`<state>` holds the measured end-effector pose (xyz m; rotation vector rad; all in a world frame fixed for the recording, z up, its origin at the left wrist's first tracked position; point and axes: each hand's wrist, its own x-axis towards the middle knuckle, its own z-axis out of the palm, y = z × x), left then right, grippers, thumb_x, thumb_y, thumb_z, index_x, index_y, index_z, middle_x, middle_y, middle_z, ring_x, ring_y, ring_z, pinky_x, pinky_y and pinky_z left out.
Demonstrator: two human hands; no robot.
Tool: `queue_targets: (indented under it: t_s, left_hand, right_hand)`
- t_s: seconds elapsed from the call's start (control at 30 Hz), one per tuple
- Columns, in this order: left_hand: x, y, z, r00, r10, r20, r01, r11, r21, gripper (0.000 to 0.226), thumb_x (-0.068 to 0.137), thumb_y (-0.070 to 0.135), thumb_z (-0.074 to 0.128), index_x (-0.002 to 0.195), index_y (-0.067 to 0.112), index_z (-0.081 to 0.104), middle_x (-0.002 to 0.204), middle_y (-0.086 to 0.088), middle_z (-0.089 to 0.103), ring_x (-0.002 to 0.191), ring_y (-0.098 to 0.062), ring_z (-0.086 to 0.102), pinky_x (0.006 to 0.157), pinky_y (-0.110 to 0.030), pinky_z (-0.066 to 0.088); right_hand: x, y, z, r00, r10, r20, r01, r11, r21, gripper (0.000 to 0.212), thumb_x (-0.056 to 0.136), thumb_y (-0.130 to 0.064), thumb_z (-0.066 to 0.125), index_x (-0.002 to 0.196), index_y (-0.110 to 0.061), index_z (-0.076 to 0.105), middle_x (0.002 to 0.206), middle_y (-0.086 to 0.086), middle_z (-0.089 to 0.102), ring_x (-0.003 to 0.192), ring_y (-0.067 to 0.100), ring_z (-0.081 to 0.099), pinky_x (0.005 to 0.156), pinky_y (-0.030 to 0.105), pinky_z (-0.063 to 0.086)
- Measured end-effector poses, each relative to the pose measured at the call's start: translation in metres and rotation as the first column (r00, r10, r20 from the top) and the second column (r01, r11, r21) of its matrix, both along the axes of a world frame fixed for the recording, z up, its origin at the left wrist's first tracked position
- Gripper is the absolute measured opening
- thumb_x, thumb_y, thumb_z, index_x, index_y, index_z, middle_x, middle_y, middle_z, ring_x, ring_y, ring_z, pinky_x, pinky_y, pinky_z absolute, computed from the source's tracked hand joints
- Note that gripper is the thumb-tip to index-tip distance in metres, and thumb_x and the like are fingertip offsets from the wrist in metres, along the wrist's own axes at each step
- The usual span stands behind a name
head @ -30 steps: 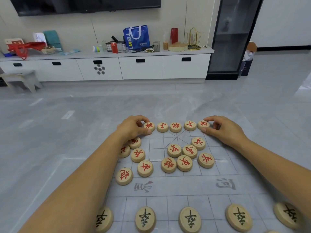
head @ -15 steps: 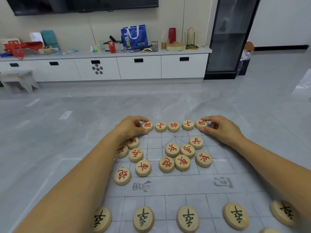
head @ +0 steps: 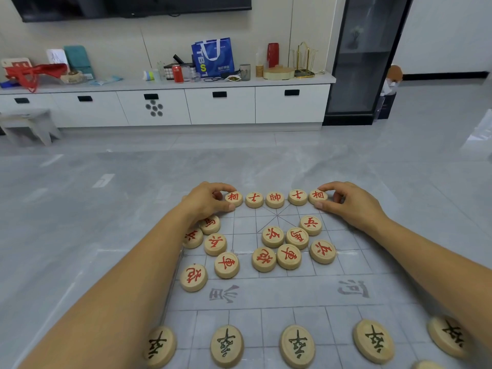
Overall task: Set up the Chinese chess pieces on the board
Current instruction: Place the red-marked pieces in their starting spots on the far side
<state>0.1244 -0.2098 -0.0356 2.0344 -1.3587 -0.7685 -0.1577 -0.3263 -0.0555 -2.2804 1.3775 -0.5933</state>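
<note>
Blue bag (head: 213, 57) on white sideboard (head: 221, 105) at twelve o'clock, black glass cabinet (head: 364, 62) at one, grey stool (head: 29, 123) at ten.

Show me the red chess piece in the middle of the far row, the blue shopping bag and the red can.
Middle red piece (head: 274, 199): head view, on its top face, at the red character.
Blue shopping bag (head: 213, 57): head view, on its front panel.
Red can (head: 177, 74): head view, on its side wall.

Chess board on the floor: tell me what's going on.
A person is setting up Chinese chess on the grey grid board. The left hand pinches the left-end red-lettered wooden disc of the far five-piece row; the right hand pinches the right-end red-lettered wooden disc. Other red-lettered discs lie scattered mid-board; black-lettered wooden discs line the near row.
</note>
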Motion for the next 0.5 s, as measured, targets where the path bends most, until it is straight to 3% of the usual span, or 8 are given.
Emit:
queue_targets:
  t_s: [0.3,0.5]
  left_hand:
    - [0.0002,-0.0008,-0.0010,1.000,0.000,0.006,0.000,1.000,-0.003,0.036,0.082,0.020,0.067,0.115,0.031,0.059,0.109,-0.002,0.053,0.106,-0.024,0.052,0.099,-0.042,0.043]
    - [0.0009,-0.0004,-0.0015,1.000,-0.003,0.008,0.003,1.000,-0.010,0.038,0.082,0.020,0.067,0.117,0.031,0.059,0.111,-0.002,0.053,0.105,-0.022,0.051,0.096,-0.038,0.043]
  right_hand:
    - [0.0001,-0.0001,0.0002,1.000,-0.001,0.010,0.001,1.000,-0.004,0.040,0.079,-0.047,0.064,0.115,-0.031,0.058,0.081,-0.011,0.049,0.078,0.012,0.049,0.055,0.023,0.033]
    - [-0.0002,0.0019,0.0016,1.000,0.001,0.014,-0.001,1.000,-0.007,0.040,0.079,-0.047,0.064,0.115,-0.030,0.059,0.086,-0.007,0.052,0.079,0.012,0.050,0.057,0.023,0.036]
